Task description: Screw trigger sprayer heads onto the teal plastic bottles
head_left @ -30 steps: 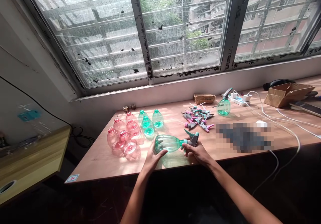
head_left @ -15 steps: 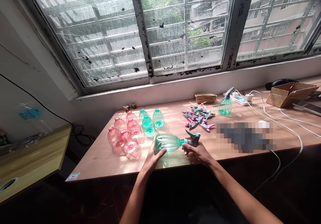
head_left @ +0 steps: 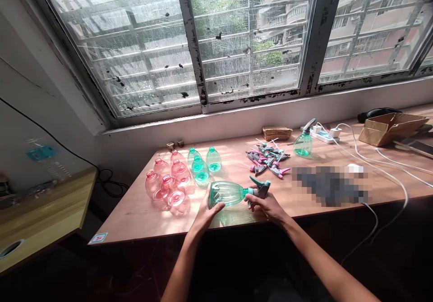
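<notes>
- left hand [head_left: 206, 212] wraps the green bottle [head_left: 227, 193], held on its side just above the table [head_left: 135, 212] edge.
- right hand [head_left: 267, 205] pinches the spray head [head_left: 260, 188] at the neck.
- to do it well: keep the bottle steady, head square to the neck, turn without forcing.
- count: five pink bottles [head_left: 167, 180], three green empties [head_left: 201, 163], one finished sprayer [head_left: 303, 141], a pile of heads [head_left: 269, 157], too tangled to count.

place: home workshop | signs: plywood bench [head_left: 142, 212] (under barred window [head_left: 237, 40]), batches of spray-bottle parts [head_left: 269, 158]
</notes>
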